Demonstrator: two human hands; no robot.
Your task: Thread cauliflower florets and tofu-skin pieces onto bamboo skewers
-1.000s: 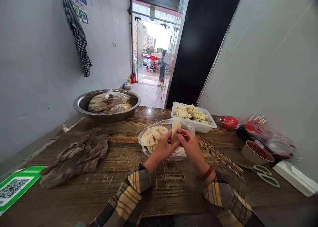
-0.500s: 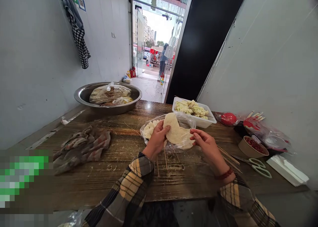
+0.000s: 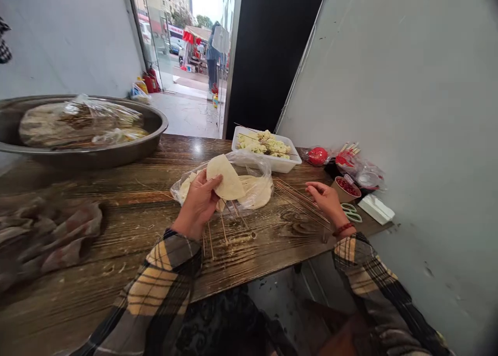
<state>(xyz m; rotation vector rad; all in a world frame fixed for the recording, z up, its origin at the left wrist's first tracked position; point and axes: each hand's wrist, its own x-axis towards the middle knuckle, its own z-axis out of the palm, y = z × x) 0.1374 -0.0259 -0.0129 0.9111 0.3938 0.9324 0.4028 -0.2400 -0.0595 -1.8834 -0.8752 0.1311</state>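
Your left hand (image 3: 200,197), mid-frame, pinches a pale sheet (image 3: 225,179), perhaps tofu skin: thin, matte, floppy, round-edged. Your right hand (image 3: 326,201), right of centre, is loosely curled with nothing visible in it. Slim bamboo skewers (image 3: 303,203) lie just left of it, nearer than to your left, slanting down rightward across rough-grained wood (image 3: 155,252). Crinkled clear plastic (image 3: 252,161) sits behind the sheet.
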